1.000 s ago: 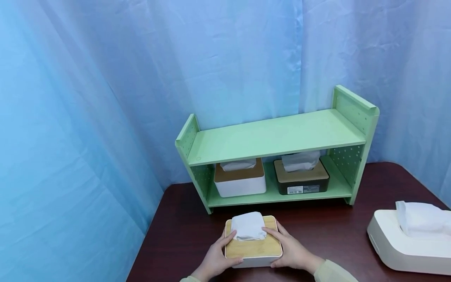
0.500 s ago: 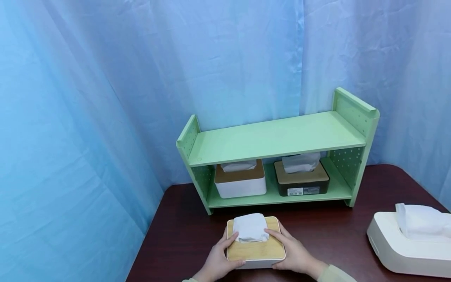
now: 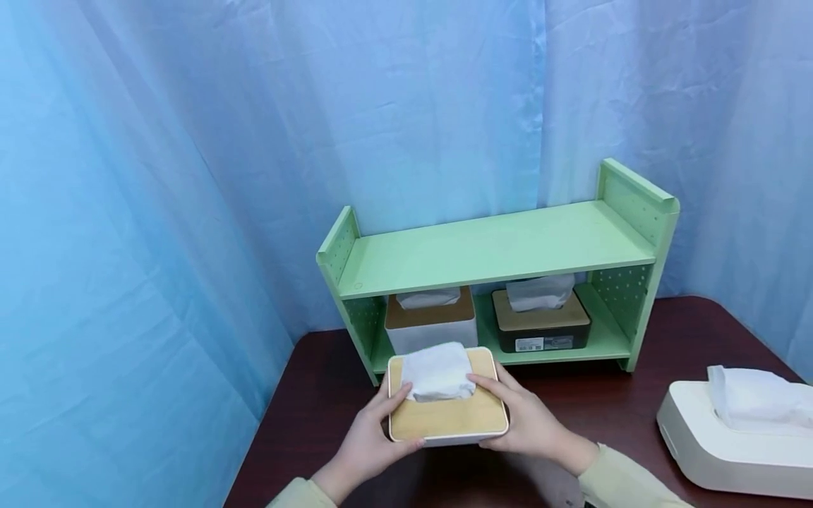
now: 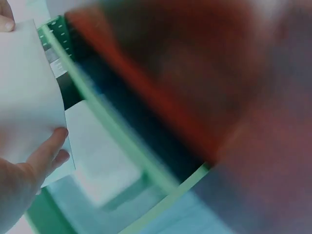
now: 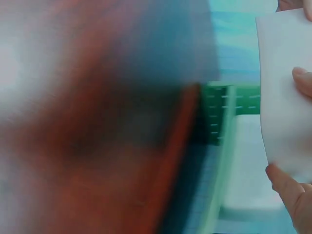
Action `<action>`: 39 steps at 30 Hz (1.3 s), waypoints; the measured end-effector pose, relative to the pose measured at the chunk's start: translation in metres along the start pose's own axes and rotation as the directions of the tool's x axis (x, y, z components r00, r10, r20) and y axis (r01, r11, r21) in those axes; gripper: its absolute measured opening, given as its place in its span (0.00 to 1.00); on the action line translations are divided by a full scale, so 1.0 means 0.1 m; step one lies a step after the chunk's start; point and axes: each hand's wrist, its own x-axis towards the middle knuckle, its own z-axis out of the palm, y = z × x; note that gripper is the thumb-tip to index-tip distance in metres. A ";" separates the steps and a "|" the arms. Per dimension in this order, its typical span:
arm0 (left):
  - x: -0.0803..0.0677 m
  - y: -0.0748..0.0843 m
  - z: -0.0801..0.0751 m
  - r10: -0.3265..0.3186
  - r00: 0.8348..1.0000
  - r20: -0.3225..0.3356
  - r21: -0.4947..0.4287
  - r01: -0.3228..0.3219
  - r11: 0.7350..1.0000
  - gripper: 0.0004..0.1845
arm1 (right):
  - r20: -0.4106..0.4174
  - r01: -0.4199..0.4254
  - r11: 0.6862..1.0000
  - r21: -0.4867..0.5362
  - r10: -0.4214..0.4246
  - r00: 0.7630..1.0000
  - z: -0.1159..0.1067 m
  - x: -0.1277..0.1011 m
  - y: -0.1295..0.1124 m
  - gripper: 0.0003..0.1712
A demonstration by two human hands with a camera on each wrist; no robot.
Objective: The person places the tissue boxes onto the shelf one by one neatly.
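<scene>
Both hands hold a white tissue box [image 3: 444, 418] with a light wood lid and a white tissue sticking out of its top. It is up off the table, just in front of the shelf. My left hand [image 3: 368, 437] grips its left side, the thumb lying on the lid. On the right side, my right hand [image 3: 530, 423] grips it in the same way. The left wrist view shows fingers [image 4: 48, 148] against the white box wall [image 4: 29, 97]; the right wrist view shows the box wall [image 5: 285, 112] too.
A green two-level shelf [image 3: 502, 243] stands at the back. Its lower level holds a white tissue box [image 3: 438, 335] with a brown lid and a dark tissue box [image 3: 543, 330]. A larger white tissue box [image 3: 730, 451] lies on the dark red table [image 3: 298, 423] at right.
The hands have lifted the wood-lidded tissue box from the table, moving it up and slightly left toward the shelf. A half second earlier it sat low near the table's front.
</scene>
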 end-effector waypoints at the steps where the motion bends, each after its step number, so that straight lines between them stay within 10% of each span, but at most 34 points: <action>1: 0.03 0.05 -0.07 0.016 1.000 -0.015 0.001 -0.016 1.000 0.42 | -0.019 0.030 0.999 -0.011 -0.031 0.999 -0.05 0.06 -0.05 0.52; 16: 0.65 0.65 -0.84 0.138 0.990 -0.021 0.002 -0.138 0.990 0.43 | -0.024 0.142 0.987 -0.075 -0.144 0.989 -0.82 0.83 -0.50 0.52; 39: 1.25 0.52 -1.02 -0.032 0.998 0.049 -0.013 0.032 0.999 0.39 | 0.120 -0.068 0.998 0.008 0.067 0.991 -1.10 1.39 -0.42 0.55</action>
